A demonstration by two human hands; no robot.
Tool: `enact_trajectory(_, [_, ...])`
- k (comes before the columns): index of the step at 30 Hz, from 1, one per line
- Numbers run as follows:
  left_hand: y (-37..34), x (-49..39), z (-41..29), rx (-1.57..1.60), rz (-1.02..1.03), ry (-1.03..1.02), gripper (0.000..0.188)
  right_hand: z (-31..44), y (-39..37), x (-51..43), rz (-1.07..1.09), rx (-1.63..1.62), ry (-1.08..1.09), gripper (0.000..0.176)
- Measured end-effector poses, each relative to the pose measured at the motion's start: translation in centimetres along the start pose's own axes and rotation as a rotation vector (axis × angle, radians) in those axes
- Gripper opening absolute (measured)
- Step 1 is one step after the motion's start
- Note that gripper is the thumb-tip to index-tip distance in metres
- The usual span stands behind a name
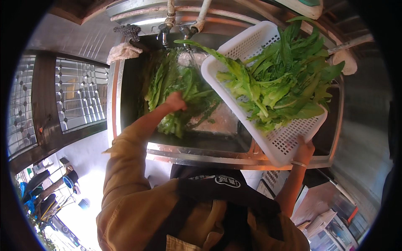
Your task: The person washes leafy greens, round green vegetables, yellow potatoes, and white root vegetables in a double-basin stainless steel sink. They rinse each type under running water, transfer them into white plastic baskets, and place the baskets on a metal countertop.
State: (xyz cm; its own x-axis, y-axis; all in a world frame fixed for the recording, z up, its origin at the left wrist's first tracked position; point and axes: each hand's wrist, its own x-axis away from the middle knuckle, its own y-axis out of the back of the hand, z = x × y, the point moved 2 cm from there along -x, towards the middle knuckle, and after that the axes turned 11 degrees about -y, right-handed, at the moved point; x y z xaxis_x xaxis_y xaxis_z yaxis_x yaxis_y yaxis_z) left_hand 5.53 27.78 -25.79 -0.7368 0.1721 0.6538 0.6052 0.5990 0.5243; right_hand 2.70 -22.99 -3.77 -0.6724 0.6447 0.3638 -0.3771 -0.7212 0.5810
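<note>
My left hand (176,102) is over leafy greens (161,84) in the left basin of a metal sink (201,149); it is blurred, and whether its fingers grip any leaves does not show. With my right hand (304,149) I hold the near end of a white perforated plastic basket (216,73). The basket is tilted across the sink, over the divider, and carries a large heap of long green leaves (282,81). Some leaves hang past its rim. Water runs from a tap (187,33) into the left basin, where a pale object (216,120) lies beside the greens.
Another metal tap (164,34) stands left of the running one. A pale cloth (124,52) and a dark scouring pad (128,30) lie at the sink's back left corner. Pipes run along the back. A barred window (81,91) is at the left.
</note>
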Motion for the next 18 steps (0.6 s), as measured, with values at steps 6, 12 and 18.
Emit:
enact_trajectory(6, [-4.1, 0.9, -4.8, -0.275, -0.142, 0.293, 0.135, -0.9, -0.6, 1.2, -0.042, -0.096, 0.010, 0.029])
enact_trajectory(12, [-5.4, -0.5, -3.4, -0.519, -0.198, 0.202, 0.118, -2.0, -0.5, 0.8, 0.016, -0.203, -0.015, 0.028])
enact_trajectory(18, [0.9, 1.8, -1.4, -0.208, -0.327, 0.123, 0.065, -2.3, -1.0, 0.5, 0.087, -0.348, 0.013, 0.025])
